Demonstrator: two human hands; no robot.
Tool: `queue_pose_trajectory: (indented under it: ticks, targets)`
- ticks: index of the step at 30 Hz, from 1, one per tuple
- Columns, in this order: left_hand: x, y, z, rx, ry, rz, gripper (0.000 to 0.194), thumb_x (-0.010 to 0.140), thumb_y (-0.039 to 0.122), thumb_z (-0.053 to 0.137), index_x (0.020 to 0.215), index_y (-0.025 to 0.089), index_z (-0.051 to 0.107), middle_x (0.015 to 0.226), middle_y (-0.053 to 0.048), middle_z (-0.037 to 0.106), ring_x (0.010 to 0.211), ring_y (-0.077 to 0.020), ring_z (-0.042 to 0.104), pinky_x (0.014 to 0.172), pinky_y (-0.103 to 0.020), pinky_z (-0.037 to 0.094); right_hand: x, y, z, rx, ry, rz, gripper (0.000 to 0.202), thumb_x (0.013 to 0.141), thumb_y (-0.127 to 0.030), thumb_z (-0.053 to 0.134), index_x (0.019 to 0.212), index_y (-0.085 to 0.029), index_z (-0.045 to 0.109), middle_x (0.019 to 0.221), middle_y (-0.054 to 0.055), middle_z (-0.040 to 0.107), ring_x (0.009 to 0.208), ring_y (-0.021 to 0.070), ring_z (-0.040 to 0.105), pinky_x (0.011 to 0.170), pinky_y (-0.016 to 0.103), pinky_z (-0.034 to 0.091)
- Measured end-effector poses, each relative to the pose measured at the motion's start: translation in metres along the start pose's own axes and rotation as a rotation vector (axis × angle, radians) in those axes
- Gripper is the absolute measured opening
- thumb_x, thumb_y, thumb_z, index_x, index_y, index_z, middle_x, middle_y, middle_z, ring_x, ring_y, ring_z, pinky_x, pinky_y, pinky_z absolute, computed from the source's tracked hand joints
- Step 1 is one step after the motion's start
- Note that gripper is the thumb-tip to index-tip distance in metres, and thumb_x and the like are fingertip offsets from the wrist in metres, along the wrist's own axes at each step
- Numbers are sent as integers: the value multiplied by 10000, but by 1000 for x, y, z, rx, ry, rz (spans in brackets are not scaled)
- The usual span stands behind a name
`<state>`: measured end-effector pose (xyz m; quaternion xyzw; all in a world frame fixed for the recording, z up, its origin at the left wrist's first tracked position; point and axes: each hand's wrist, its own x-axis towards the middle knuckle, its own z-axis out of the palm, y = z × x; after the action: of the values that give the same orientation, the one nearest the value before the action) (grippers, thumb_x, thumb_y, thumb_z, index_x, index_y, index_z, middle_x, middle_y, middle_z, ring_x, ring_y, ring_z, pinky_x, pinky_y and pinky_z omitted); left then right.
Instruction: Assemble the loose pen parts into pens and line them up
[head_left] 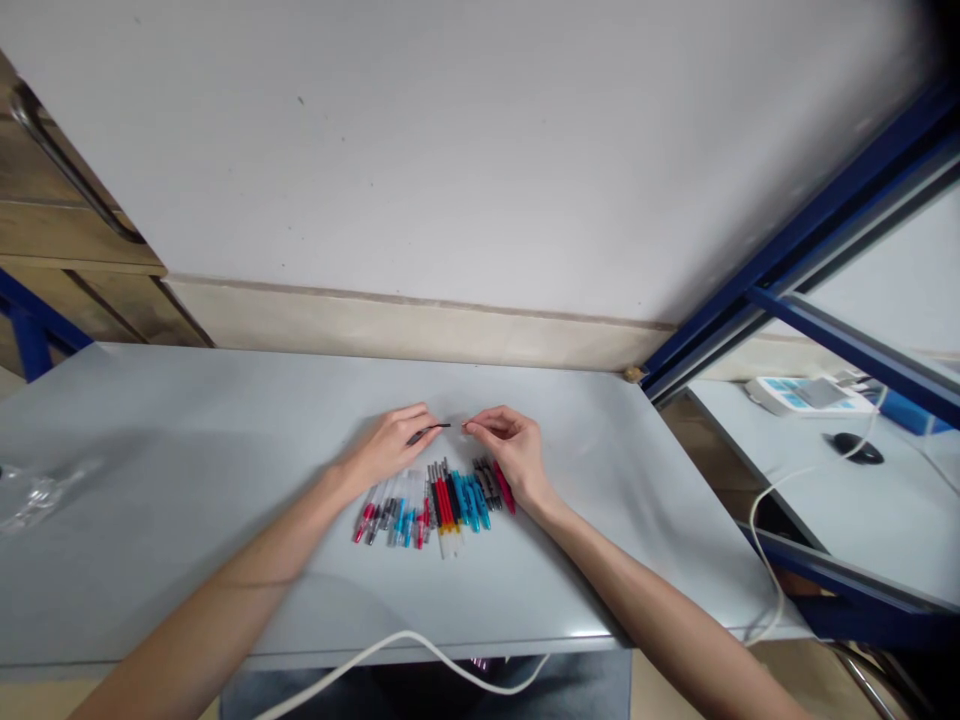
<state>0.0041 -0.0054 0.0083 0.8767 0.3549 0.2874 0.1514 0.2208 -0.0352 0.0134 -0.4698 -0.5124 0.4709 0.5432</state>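
Note:
My left hand (401, 440) pinches a thin dark pen part (435, 430) whose tip points right. Facing it, my right hand (511, 440) is closed in a pinch on a tiny piece (465, 424), too small to make out. A small gap separates the two. Below my hands on the grey table lie sorted pen parts: clear barrels with red, dark and blue ends (397, 520), red and black refills (444, 500), blue parts (471, 500), dark parts (487, 484) and a red part (504, 488) beside my right wrist.
Clear plastic (41, 495) lies at the table's left. A white cable (405, 636) loops past the front edge. Blue frame bars (825, 200) rise on the right; behind them a second table holds a white device (810, 395) and a black mouse (858, 448).

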Motion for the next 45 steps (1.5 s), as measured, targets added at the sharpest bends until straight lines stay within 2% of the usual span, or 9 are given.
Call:
queue_pose_trajectory:
  ticks: [8, 13, 25, 31, 34, 37, 41, 43, 45]
  targets:
    - [1, 1, -1, 2, 11, -1, 296, 1050, 329, 430, 994, 192, 687, 878, -26, 621, 798, -148, 617, 735, -277, 483, 0, -3, 0, 8, 30, -9, 232, 753, -381, 810, 823, -194, 692, 859, 84, 781, 844, 243, 741, 822, 365, 569]
    - [0, 2, -2, 6, 0, 0, 294, 1048, 331, 430, 1024, 203, 695, 891, -29, 628, 809, -152, 622, 737, -276, 487, 0, -3, 0, 0, -9, 5, 218, 756, -376, 809, 811, -202, 690, 862, 79, 783, 891, 257, 743, 840, 369, 566]
    - [0, 1, 0, 27, 2, 14, 300, 1054, 339, 420, 1017, 203, 684, 886, -23, 617, 804, -148, 617, 737, -277, 491, 1, -3, 2, 5, -45, -12, 229, 740, -384, 819, 814, -204, 697, 850, 62, 775, 811, 233, 730, 802, 354, 566]
    - [-1, 2, 0, -25, -11, -7, 232, 1029, 328, 487, 1034, 205, 684, 934, -26, 648, 836, -150, 634, 758, -275, 494, -1, -1, -1, -172, -67, -70, 233, 795, -418, 776, 877, -211, 704, 803, 49, 766, 788, 246, 726, 745, 342, 542]
    - [-1, 2, 0, -63, -14, -27, 193, 1004, 336, 541, 1091, 220, 670, 981, -22, 668, 858, -152, 644, 755, -265, 496, -4, -1, 2, -308, -104, -170, 190, 847, -419, 729, 892, -235, 712, 834, 33, 766, 817, 245, 726, 780, 344, 529]
    - [-1, -1, 1, -89, 1, -21, 209, 1026, 322, 495, 1083, 217, 666, 964, -24, 660, 852, -149, 637, 743, -260, 486, -3, -8, 2, -401, -152, -255, 182, 876, -412, 704, 980, -262, 711, 911, 29, 770, 900, 253, 723, 856, 363, 511]
    - [0, -8, 4, -120, 82, -22, 255, 1041, 351, 458, 1011, 202, 662, 880, -11, 628, 780, -138, 604, 721, -258, 463, 8, -27, -17, -493, -57, -345, 268, 920, -405, 642, 1147, -265, 664, 1028, 45, 746, 991, 246, 674, 930, 380, 469]
    - [1, -13, 6, -123, 142, -58, 252, 1029, 374, 486, 984, 192, 655, 859, -8, 619, 757, -137, 593, 708, -258, 451, 8, -34, -35, -549, -30, -314, 225, 939, -383, 593, 1077, -224, 673, 896, 41, 711, 843, 214, 649, 814, 342, 480]
    - [2, -16, 8, -124, 180, -88, 243, 1016, 378, 515, 966, 181, 649, 854, -9, 616, 747, -139, 587, 696, -257, 441, -2, -36, -55, -635, -108, -222, 194, 924, -373, 599, 974, -201, 675, 810, 24, 657, 724, 182, 592, 706, 308, 458]
